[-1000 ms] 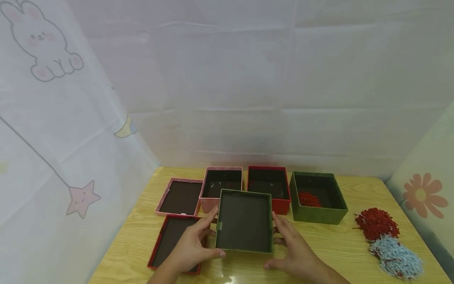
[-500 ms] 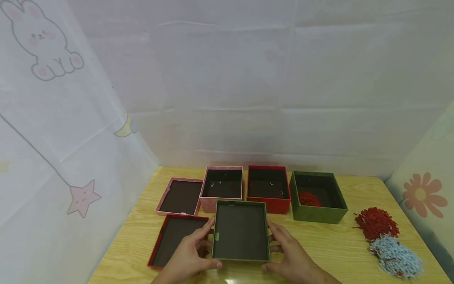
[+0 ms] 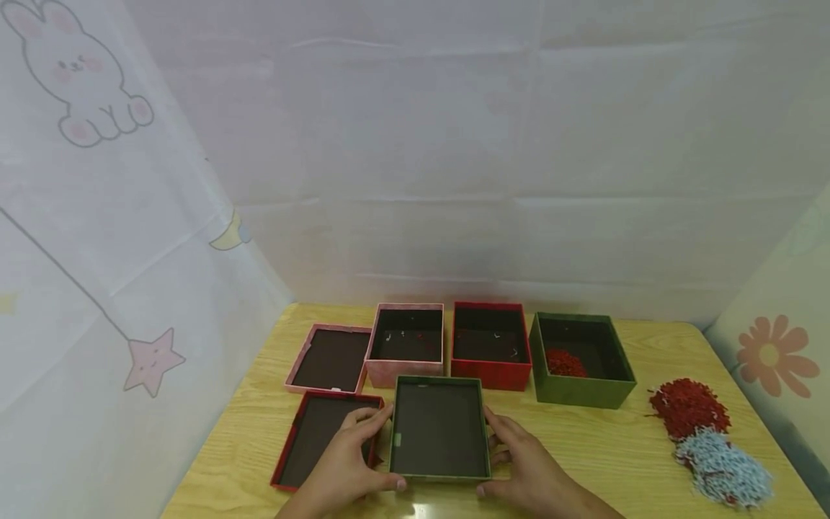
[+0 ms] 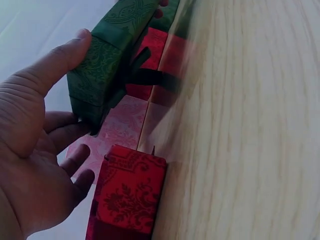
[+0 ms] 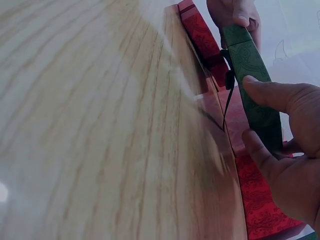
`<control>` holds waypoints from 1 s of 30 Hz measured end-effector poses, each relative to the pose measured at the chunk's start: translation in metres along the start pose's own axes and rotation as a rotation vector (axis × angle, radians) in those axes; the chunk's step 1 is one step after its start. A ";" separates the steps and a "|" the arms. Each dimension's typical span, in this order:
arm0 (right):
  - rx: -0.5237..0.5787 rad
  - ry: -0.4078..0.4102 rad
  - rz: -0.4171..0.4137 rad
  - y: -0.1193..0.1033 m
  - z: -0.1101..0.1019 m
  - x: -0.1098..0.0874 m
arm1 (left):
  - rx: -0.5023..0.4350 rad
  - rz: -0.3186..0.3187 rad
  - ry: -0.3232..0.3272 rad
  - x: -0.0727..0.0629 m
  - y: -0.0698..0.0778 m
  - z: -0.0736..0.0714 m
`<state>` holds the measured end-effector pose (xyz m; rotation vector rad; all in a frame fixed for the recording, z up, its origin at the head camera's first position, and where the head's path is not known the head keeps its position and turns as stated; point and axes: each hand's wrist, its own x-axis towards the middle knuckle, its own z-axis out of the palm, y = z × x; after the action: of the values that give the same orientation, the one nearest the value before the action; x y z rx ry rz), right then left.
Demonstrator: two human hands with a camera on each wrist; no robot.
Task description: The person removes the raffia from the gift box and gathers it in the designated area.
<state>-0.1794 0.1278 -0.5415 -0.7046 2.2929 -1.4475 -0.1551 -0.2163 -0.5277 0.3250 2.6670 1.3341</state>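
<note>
Both hands hold a green box lid with its dark inside facing up. The left hand grips its left side, thumb near the front corner and fingers along the edge. On the opposite side, the right hand grips it between thumb and fingers. Both wrist views show the lid's patterned green side slightly above the table, with a dark ribbon hanging beneath it. Close to the left hand lies a red lid, inside up, partly hidden by that hand.
Behind the lid stand a pink box, a red box and a green box with red shreds inside. A pink lid lies at left. Red shredded paper and pale blue shredded paper lie at right.
Both hands have brought the green lid lower and nearer the person, slightly leftward. More of the pink and red boxes' fronts now shows. The boxes and other lids have stayed put.
</note>
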 end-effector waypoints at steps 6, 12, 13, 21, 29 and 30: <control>-0.102 -0.005 0.018 0.004 0.002 0.004 | 0.081 -0.029 -0.004 0.004 -0.002 0.000; -0.140 -0.005 0.033 0.007 0.003 0.006 | 0.111 -0.006 -0.017 0.009 -0.004 0.001; -0.150 -0.002 0.031 0.007 0.004 0.006 | 0.116 0.006 -0.018 0.010 -0.005 0.002; -0.212 -0.023 0.081 0.010 0.006 0.009 | 0.167 0.051 -0.059 0.015 -0.010 0.004; -0.319 -0.027 0.112 0.008 0.005 0.011 | 0.243 0.056 -0.059 0.015 -0.007 0.007; -0.329 -0.026 0.112 0.008 0.005 0.012 | 0.249 0.052 -0.057 0.015 -0.007 0.007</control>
<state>-0.1879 0.1200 -0.5507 -0.6647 2.5342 -1.0169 -0.1687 -0.2110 -0.5376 0.4564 2.7964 0.9882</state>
